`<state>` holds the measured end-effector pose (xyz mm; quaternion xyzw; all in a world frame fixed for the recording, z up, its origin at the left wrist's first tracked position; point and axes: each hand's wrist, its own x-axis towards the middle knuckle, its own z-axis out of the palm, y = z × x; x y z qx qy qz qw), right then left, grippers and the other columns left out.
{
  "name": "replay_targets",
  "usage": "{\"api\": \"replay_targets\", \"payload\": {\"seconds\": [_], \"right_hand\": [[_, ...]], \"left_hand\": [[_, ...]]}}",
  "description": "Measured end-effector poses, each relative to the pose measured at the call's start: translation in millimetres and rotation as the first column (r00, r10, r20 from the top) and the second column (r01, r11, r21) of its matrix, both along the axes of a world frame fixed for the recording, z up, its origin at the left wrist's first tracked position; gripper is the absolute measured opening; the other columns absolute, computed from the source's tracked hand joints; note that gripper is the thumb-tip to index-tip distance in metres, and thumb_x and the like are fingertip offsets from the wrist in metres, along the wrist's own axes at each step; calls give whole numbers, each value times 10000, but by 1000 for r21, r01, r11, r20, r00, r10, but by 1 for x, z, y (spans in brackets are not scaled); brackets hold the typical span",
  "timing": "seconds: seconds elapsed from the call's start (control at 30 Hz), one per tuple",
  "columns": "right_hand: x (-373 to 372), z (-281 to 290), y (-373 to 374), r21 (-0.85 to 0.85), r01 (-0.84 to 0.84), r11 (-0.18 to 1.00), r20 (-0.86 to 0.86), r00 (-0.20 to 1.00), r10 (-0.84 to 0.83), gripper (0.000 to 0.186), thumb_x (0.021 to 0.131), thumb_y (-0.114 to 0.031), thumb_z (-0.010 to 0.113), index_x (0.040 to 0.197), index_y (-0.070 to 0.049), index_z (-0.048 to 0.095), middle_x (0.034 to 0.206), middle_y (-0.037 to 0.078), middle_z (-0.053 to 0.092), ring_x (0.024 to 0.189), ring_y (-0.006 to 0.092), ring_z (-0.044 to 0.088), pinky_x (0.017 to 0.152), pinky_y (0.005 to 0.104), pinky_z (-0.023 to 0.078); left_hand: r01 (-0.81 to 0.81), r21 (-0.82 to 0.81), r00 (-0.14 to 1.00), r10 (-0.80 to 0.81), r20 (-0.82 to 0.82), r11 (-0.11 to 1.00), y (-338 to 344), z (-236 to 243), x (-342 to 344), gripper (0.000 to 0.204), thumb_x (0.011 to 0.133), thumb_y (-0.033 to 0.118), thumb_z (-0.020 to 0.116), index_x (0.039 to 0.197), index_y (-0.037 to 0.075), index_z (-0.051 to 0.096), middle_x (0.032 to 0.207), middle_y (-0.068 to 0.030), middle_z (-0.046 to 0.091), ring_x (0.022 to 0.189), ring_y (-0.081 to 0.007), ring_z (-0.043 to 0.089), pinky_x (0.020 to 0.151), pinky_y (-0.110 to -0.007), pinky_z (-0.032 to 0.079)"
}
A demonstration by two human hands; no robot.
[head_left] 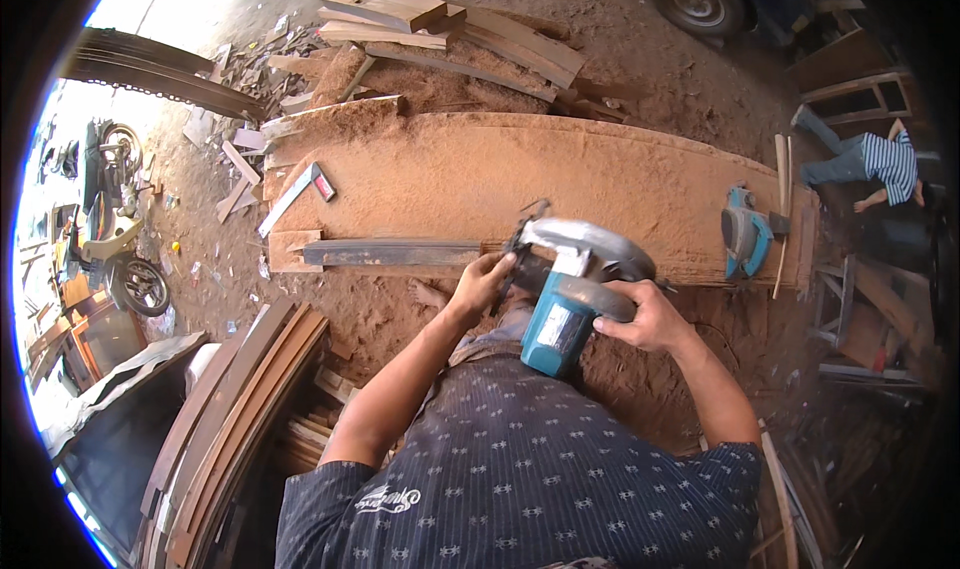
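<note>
A circular saw (548, 334) with a teal motor housing and a silver blade guard is tilted up at the near edge of the workbench, close to my body. My right hand (648, 317) is wrapped round its rear handle. At the saw's flat dark base plate, the fingers of my left hand (482, 287) are closed on the edge. Left of the saw, a long dark strip of wood (390, 253) lies along the bench's near edge, its right end hidden behind the saw. Whether the blade is turning I cannot tell.
Sawdust covers the workbench (450, 169). A try square (298, 197) lies at its left, a teal electric planer (742, 234) at its right. Boards (390, 9) are piled beyond, with planks (225, 419) at lower left. Another person (880, 159) is at far right, near a vehicle wheel (695, 4).
</note>
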<state>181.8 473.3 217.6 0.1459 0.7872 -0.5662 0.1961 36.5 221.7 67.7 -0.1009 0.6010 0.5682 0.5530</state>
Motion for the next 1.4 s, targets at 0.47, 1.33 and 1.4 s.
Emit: {"api": "replay_targets", "payload": {"seconds": [0.47, 1.33, 1.4], "right_hand": [[1, -90, -37, 186, -280, 942, -92, 949, 301, 367, 742, -138, 754, 1091, -42, 694, 1016, 161, 724, 967, 358, 683, 839, 427, 543], [-39, -112, -80, 238, -350, 906, -48, 927, 371, 320, 774, -148, 761, 1056, -32, 663, 985, 192, 709, 958, 387, 676, 803, 445, 543], [-42, -120, -88, 240, -338, 910, -110, 922, 371, 305, 781, -140, 759, 1048, -26, 663, 956, 193, 706, 915, 382, 682, 777, 437, 541]], "left_hand": [[-169, -110, 976, 151, -159, 979, -47, -80, 45, 354, 912, 183, 754, 1145, -45, 618, 1012, -93, 702, 869, -147, 647, 758, -285, 518], [-319, -151, 943, 297, -148, 936, -90, -106, 27, 375, 922, 207, 736, 1179, -17, 580, 988, -93, 695, 734, -134, 649, 623, -285, 521], [-323, -179, 944, 301, -137, 929, -99, -103, 21, 379, 923, 210, 734, 1185, -16, 580, 971, -92, 699, 713, -134, 649, 621, -280, 520]]}}
